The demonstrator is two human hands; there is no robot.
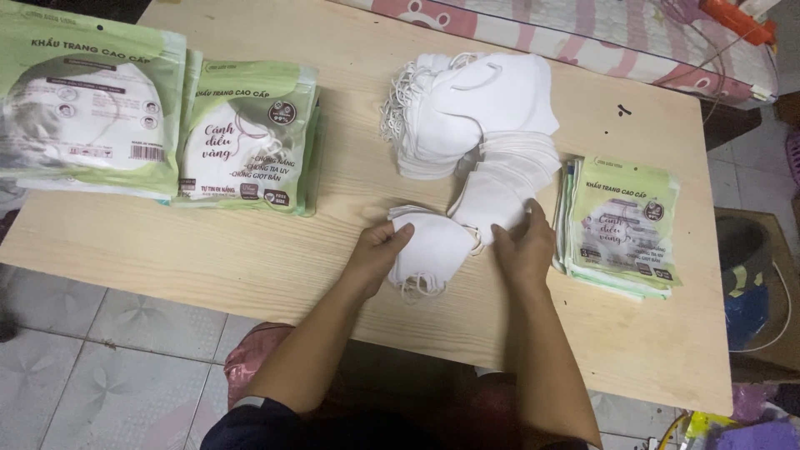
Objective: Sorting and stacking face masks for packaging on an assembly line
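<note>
My left hand [377,250] grips the left edge of a small stack of white face masks [433,246] lying on the light wooden table [250,258]. My right hand [525,242] rests on the right side of that stack and touches the lower end of a big fanned pile of white masks [479,117] behind it. Just right of my right hand lies a stack of flat green-and-white pouches [621,225].
Filled green-and-white mask packs stand at the table's left: a middle stack [250,137] and a larger one [87,100] at the far left edge. A pink patterned mattress [600,37] lies behind the table. A cardboard box [758,283] sits on the tiled floor at right.
</note>
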